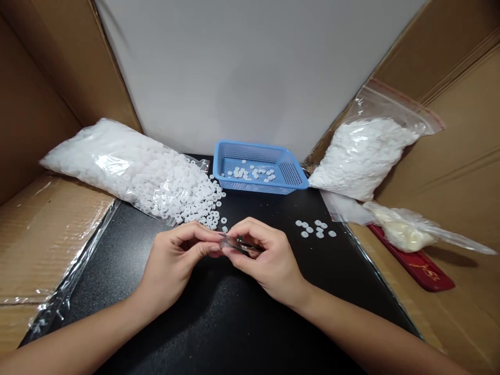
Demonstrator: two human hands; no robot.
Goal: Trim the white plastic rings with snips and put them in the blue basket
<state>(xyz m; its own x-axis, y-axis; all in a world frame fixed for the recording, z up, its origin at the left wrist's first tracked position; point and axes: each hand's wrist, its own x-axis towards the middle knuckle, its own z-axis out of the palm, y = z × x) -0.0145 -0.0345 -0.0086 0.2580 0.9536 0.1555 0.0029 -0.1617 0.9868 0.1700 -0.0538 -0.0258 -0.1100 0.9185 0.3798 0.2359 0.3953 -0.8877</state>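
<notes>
Your right hand point(269, 255) grips a small metal hand tool point(239, 243), thumb and fingers closed round it, tip pointing left. Your left hand point(175, 258) has thumb and index bunched at that tip; can't tell if they pinch the tool or a small piece. The tool sits above the black tabletop point(234, 328), between both hands. Just beyond, loose white rings point(201, 203) spill from a clear plastic bag point(105, 156) on your left; blue perforated basket point(255, 146) behind, some white pieces inside; small translucent discs point(312, 229) right; farther right, a zip bag of white pieces point(359, 151) near a red flat item point(432, 273)
</notes>
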